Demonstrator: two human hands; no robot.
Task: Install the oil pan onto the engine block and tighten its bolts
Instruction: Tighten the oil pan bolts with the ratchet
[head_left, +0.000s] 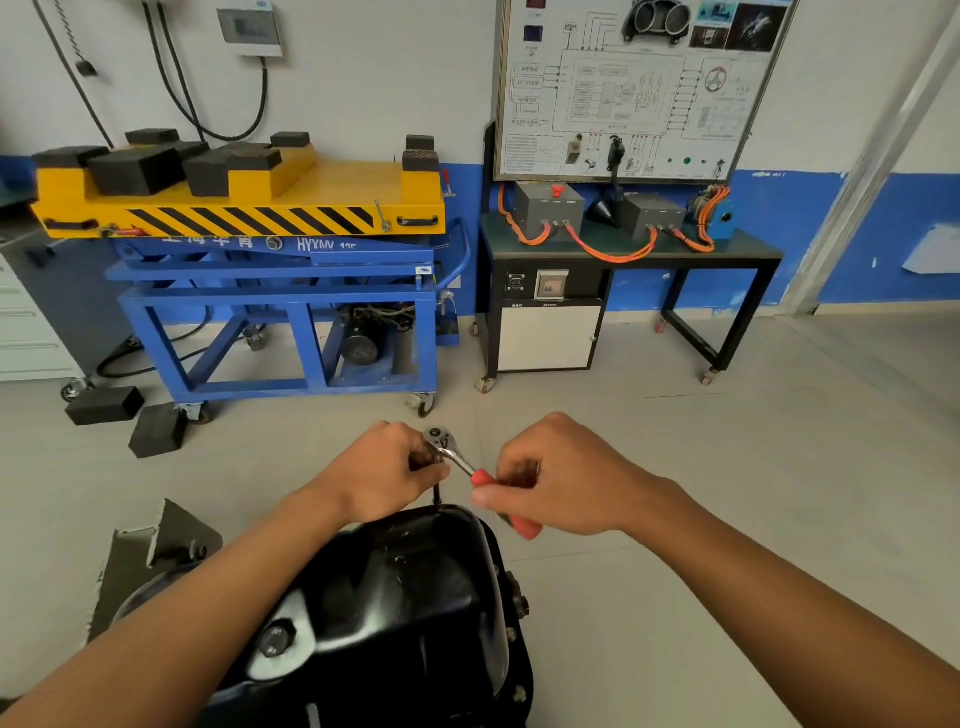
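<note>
The left hand grips the ratchet at its head, above the far rim of the black pan; the right hand clasps its red handle. Bolts dot the pan's right flange.

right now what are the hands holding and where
A ratchet: the right hand grips its red handle, the left hand holds it at the head end.

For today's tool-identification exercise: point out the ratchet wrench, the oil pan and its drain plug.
ratchet wrench (457, 460), head view, chrome shank above the red grip.
oil pan (415, 587), head view, glossy black top face.
drain plug (276, 639), head view, hex head.
</note>
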